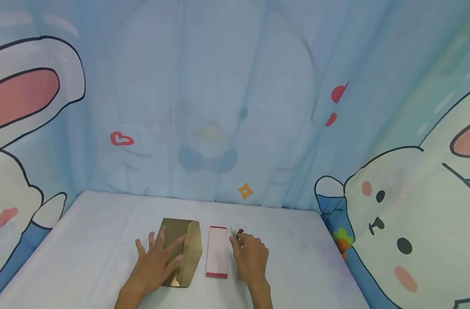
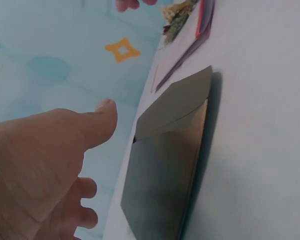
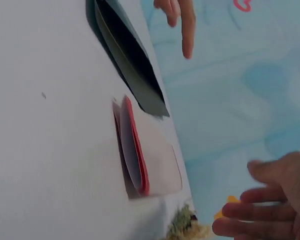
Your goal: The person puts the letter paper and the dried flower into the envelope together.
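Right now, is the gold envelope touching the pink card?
Apart: the head view shows a strip of white table between the gold envelope and the pink card.

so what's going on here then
A person has both hands over a white table. The left hand, fingers spread, hovers above a gold envelope whose flap lies open to the right. The right hand is held just by a small bunch of dried flowers, fingers apart from it. Between the two hands lies a pale pink folded card with red edging, outside the envelope. Neither hand grips anything.
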Demonstrator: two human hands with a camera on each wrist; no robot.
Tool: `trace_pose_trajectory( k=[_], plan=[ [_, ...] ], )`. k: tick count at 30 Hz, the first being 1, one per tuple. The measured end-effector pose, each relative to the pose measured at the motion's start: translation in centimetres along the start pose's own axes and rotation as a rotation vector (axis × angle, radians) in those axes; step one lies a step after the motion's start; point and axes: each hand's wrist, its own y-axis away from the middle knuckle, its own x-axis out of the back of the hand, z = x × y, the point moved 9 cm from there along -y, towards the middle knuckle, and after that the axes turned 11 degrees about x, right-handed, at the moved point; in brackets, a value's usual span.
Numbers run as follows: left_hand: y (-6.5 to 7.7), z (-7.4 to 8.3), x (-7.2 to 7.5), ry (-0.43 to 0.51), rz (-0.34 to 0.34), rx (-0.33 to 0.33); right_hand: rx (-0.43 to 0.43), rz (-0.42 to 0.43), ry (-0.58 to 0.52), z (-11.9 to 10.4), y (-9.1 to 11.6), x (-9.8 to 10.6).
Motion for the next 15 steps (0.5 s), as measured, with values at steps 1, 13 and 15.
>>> trace_pose_trajectory(
  k=[1,13,15],
  plan=[
    [0.0,-0.1,-0.4,0.009,-0.033,0.01,-0.032,-0.003,-0.011,-0.1,-0.1,-0.3],
    [0.2,-0.8,-2.9,0.12,-0.184,0.113,-0.226,-0.047,-0.056,-1.3,1.6,-5.0],
    [0.2,-1.0,-2.9,0.128,-0.18,0.119,-0.246,-0.029,-0.061,-1.3,1.7,-5.3]
  ],
)
